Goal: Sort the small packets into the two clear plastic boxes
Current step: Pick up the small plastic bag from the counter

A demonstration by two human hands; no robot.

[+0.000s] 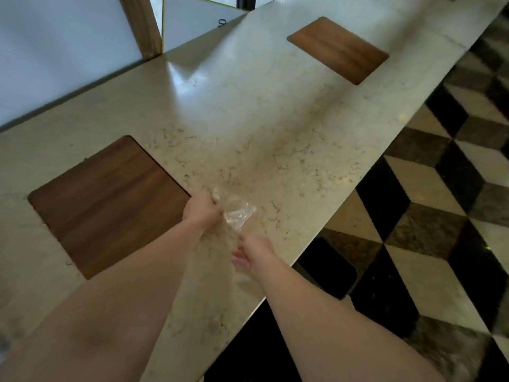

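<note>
A crumpled piece of clear plastic [236,209] lies over the marble counter [275,119], near its front edge. My left hand [202,208] is closed on the plastic's left end. Just below it, my right hand [249,253] hovers with fingers loosely apart, its fingertips close to the plastic's lower corner; I cannot tell whether they touch it. No small packets and no clear boxes are in view.
Two dark wooden panels are set flush into the counter, one [107,205] left of my hands and one [338,49] far back right. A white wall panel [63,51] rises behind. The counter's edge drops to a checkered tile floor [440,216] on the right.
</note>
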